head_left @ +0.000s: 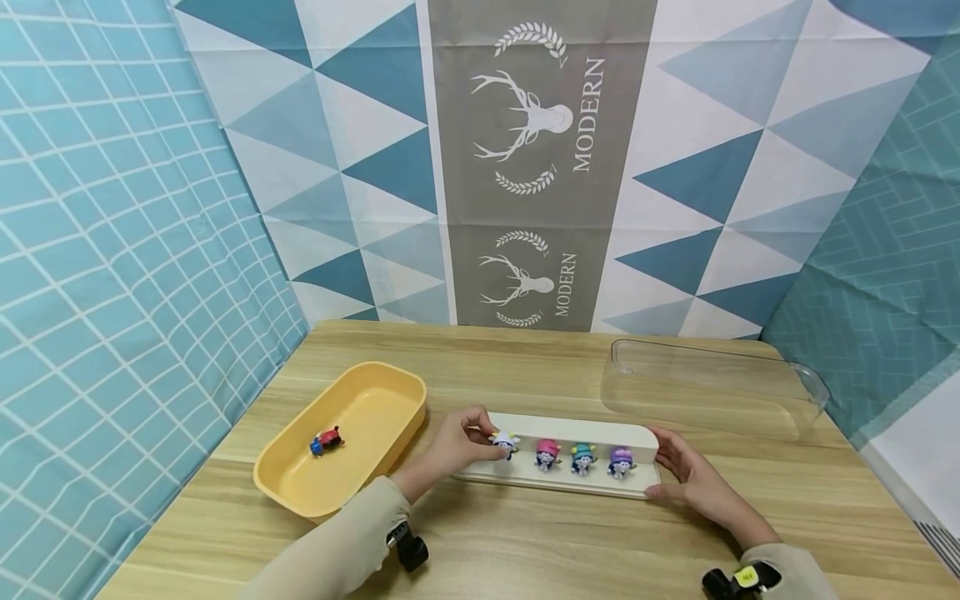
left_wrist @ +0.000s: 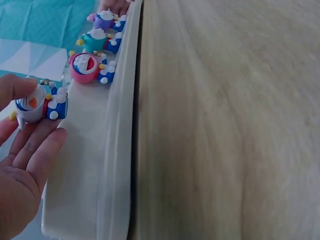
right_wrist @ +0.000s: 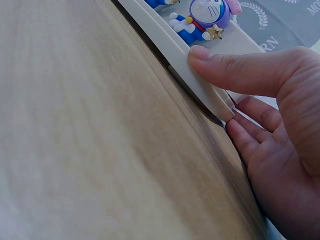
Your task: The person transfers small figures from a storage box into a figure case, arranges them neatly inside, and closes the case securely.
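Note:
My left hand (head_left: 454,443) pinches a small figurine with a white hood (left_wrist: 32,109) between thumb and fingers, at the left end of a white display stand (head_left: 588,429). In the left wrist view its blue-and-white body lies sideways across the picture. To its right, three similar figurines stand in a row on the stand: one with a pink hood (head_left: 547,452), one teal (head_left: 582,457) and one purple (head_left: 620,462). At the stand's right end, my right hand (head_left: 699,483) grips the corner, thumb on the front edge (right_wrist: 200,67) and fingers around the end.
A yellow tray (head_left: 393,446) stands on the left of the wooden table (head_left: 525,550), with a red-and-blue figurine (head_left: 327,441) lying in it. A clear plastic cover (head_left: 712,383) lies at the back right. Patterned cloth (head_left: 367,125) hangs behind the table.

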Demonstrator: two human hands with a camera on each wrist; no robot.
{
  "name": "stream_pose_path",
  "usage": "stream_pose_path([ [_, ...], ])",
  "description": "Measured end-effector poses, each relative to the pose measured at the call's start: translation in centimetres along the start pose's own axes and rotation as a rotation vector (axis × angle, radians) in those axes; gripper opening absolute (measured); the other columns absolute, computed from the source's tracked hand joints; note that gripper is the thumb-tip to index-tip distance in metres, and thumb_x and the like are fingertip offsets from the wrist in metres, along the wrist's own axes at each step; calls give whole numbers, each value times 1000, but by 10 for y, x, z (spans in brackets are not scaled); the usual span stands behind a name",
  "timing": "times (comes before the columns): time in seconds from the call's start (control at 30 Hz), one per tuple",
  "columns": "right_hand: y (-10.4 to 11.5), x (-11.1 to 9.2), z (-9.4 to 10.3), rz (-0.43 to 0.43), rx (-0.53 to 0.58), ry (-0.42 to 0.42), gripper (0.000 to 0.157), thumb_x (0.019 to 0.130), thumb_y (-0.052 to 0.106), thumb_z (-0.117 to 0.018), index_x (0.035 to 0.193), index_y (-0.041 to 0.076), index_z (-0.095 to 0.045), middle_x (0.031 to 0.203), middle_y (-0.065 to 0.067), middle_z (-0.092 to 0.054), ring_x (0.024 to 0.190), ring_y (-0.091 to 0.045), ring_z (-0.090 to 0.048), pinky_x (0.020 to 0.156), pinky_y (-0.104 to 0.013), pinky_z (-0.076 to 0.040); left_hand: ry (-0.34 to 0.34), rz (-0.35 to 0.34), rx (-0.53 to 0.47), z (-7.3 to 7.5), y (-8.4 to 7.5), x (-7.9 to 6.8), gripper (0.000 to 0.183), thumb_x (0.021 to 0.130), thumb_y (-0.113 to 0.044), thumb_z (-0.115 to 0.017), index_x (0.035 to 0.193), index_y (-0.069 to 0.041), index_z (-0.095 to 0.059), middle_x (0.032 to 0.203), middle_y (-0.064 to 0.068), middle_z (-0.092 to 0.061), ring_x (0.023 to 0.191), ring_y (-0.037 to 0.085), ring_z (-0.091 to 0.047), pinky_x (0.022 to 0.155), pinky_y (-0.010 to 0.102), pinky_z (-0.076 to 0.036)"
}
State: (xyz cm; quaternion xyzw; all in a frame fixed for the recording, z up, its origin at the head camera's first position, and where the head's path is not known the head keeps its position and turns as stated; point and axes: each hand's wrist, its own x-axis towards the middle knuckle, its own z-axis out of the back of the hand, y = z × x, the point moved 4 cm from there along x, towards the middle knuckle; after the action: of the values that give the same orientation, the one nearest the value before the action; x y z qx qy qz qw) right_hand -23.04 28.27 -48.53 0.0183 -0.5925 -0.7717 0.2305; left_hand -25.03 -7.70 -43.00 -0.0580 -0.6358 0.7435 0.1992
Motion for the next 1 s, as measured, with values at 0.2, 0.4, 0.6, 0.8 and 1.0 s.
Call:
stream_pose_path([
  [0.2, 0, 1, 0, 12, -1, 4, 94, 70, -6, -83, 147, -12, -28, 140, -40, -37, 121, 9, -46, 99, -10, -38, 4, -37, 48, -7, 5, 2, 27, 73, 12, -80, 80, 5, -55, 85, 5, -65, 73, 8, -67, 66, 22, -56],
  [0.4, 0, 2, 1, 7, 0, 8, 95, 71, -6, -83, 147, -12, -27, 141, -39, -37, 121, 10, -46, 99, -10, -37, 26, -84, 40, -14, 8, 3, 27, 72, 14, -79, 80, 6, -55, 82, 7, -65, 72, 5, -65, 66, 20, -55],
  [0.6, 0, 1, 1, -6, 9, 11, 95, 72, -6, -83, 148, -12, -27, 142, -41, -35, 120, 10, -46, 99, -9, -37, 46, -107, 62, -18, 14, 4, 28, 72, 15, -79, 78, 5, -54, 80, 11, -66, 70, 4, -63, 64, 18, -53],
  [0.8, -1, 1, 0, -15, 11, 11, 96, 72, -5, -83, 148, -12, -26, 143, -41, -33, 121, 12, -45, 99, -9, -37, 36, -114, 119, -22, 9, 2, 27, 71, 18, -77, 78, 9, -53, 82, 20, -67, 72, 7, -63, 64, 15, -52],
  [1.0, 0, 1, 1, -4, 3, 5, 95, 71, -6, -83, 148, -13, -26, 143, -41, -33, 121, 12, -44, 99, -8, -36, 42, -155, 191, -26, -10, -4, 27, 71, 18, -77, 76, 10, -51, 81, 24, -66, 78, 28, -69, 68, 21, -55],
])
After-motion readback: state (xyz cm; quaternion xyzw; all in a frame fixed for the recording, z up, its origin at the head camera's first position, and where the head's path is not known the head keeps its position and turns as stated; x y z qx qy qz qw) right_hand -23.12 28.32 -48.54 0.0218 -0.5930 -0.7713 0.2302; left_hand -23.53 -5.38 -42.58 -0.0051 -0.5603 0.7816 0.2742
